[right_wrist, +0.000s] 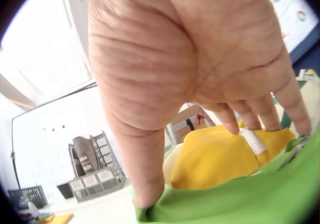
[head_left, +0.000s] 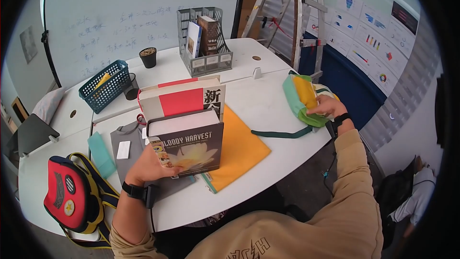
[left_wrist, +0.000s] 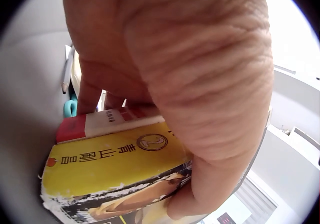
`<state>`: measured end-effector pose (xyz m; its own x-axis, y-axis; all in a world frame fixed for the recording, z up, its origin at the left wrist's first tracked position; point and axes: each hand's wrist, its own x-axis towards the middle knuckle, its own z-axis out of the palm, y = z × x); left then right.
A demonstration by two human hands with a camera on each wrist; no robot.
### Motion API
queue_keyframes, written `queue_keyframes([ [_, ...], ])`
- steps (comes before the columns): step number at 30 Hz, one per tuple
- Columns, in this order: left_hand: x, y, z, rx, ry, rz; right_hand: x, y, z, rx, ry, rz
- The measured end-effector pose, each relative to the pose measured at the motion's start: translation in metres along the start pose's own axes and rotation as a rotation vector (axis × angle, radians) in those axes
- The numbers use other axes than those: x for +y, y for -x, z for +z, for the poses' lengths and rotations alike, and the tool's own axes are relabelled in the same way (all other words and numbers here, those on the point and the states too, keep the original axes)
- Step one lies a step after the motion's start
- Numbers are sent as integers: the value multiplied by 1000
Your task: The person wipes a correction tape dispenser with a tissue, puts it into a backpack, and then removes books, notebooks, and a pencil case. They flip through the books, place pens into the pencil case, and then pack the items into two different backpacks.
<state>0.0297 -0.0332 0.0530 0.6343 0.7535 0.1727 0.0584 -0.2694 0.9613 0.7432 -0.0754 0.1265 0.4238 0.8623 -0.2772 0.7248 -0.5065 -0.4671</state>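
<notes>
Clearly, we see the two hands well apart. The left hand [head_left: 152,165] grips the books, its thumb across the front cover of the dark book [head_left: 196,151], titled "BLOODY HARVEST", which shows a large pale flower. Behind it we see the red-and-white book [head_left: 165,103] with bold black characters. From the left wrist, we also make out a yellow spine [left_wrist: 115,159], whitened and scuffed along its edge. These books are upright at the middle of the white table [head_left: 268,74], beside an orange-yellow sheet [head_left: 244,148].

To the right, near the table edge, lies the soft bag [head_left: 293,98], mint and bright green with a yellow part, its dark green strap [head_left: 282,135] stretching leftward. We find the right hand [head_left: 330,108] touching it, thumb on the green fabric, fingers spread over the yellow part.
</notes>
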Motion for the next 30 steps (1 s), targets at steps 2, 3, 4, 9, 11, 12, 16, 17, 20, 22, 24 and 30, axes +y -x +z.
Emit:
queue_keyframes([
  [2, -3, 2, -1, -6, 24, -16, 14, -2, -2, 35, -133, 51],
  [3, -6, 1, -3, -15, 13, -19, 32, -10, 0, 109, -157, 66],
  [4, -8, 0, -4, -22, 4, -21, 46, -21, -1, 184, -178, 78],
  [9, -2, 0, 1, -7, 5, 3, 20, -29, 29, -18, -189, -86],
  [11, -1, -1, 2, -8, 5, -4, -11, -14, 47, -190, -346, -230],
  [12, -1, -1, 2, -6, 2, -6, -23, -9, 55, -295, -425, -304],
  [16, 1, -2, 6, 12, -20, 44, -86, 25, 83, -483, -523, -482],
  [17, -1, -2, 6, 15, -7, 38, -94, 26, 87, -499, -551, -486],
  [20, -2, -1, 8, 33, 14, 25, -117, 36, 92, -405, -544, -512],
  [22, 6, -4, 13, 46, -8, 24, -127, 53, 99, -293, -589, -603],
  [24, 4, -3, 15, 60, 41, -90, -133, 74, 116, -395, -717, -701],
  [30, -4, -10, 42, 277, 68, 164, -134, 141, 205, -595, -781, -856],
])
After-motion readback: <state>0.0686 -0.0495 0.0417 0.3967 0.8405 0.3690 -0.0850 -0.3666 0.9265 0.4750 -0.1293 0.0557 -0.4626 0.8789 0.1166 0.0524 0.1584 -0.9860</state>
